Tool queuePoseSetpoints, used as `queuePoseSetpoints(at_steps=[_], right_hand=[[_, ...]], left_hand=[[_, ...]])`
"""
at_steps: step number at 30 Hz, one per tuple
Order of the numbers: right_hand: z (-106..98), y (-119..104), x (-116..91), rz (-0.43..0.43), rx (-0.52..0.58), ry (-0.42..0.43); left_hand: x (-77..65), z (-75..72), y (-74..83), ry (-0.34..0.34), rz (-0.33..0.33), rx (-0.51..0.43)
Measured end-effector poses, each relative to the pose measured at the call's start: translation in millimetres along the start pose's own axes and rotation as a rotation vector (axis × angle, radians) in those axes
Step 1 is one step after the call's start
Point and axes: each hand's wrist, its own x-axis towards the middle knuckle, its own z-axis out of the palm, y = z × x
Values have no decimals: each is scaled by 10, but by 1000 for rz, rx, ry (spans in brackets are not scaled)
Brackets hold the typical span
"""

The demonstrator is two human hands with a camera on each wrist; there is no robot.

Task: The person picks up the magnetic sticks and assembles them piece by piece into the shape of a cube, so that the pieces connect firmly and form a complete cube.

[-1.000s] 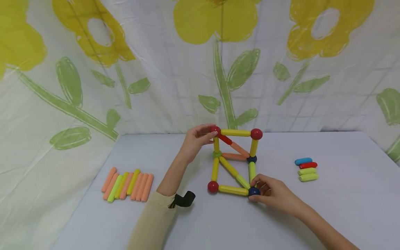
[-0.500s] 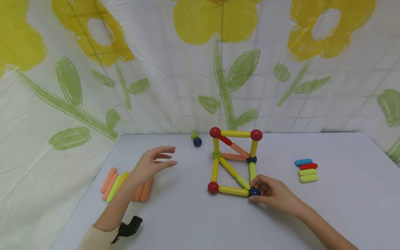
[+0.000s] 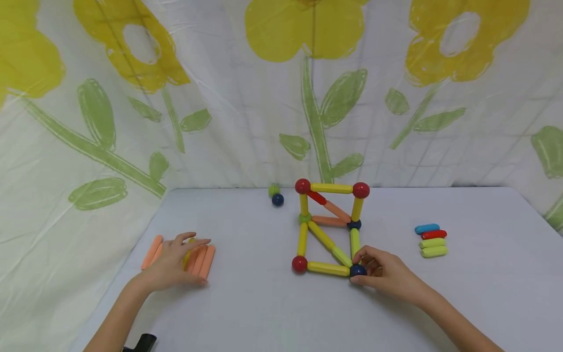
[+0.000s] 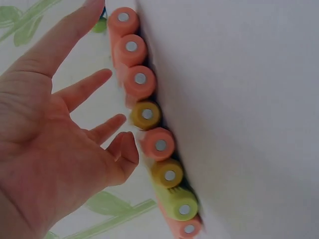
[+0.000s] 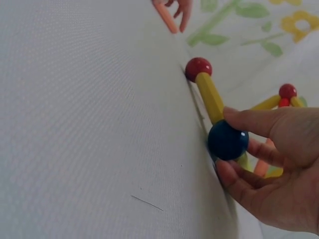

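At the left, my left hand hovers over a row of orange, yellow and lime magnetic sticks, thumb and fingers spread apart. In the left wrist view, no stick sits between its fingers; the sticks' ends show silver discs, the nearest stick being an orange one. My right hand pinches a dark blue ball between thumb and fingertips. That ball is the front right corner of a frame of sticks and balls, with a red ball at front left and yellow sticks between. Diagonal sticks cross the frame.
A green ball and a dark blue ball sit together near the table's back edge. Short blue, red and lime sticks lie in a stack at the right. A flower-printed cloth hangs behind the white table.
My left hand has left the frame's back left red ball and moved left and forward over the stick row, uncovering the two loose balls. My right hand stays on the blue ball.
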Motion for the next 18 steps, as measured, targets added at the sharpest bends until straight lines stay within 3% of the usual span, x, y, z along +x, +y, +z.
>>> queuePoseSetpoints(at_steps=[7,14,16,18], right_hand=[[11,12,12,-6,17,-1],[19,39,6,-11,19,8],[19,41,2,-11,20,11],[18,41,-1,-10,20,13]], left_hand=[[-8,0,-68,-61,-7,-9],[44,31,-73,36,77,-3],[65,23,-33,65,78,-50],[81,3,46,68,45,-167]])
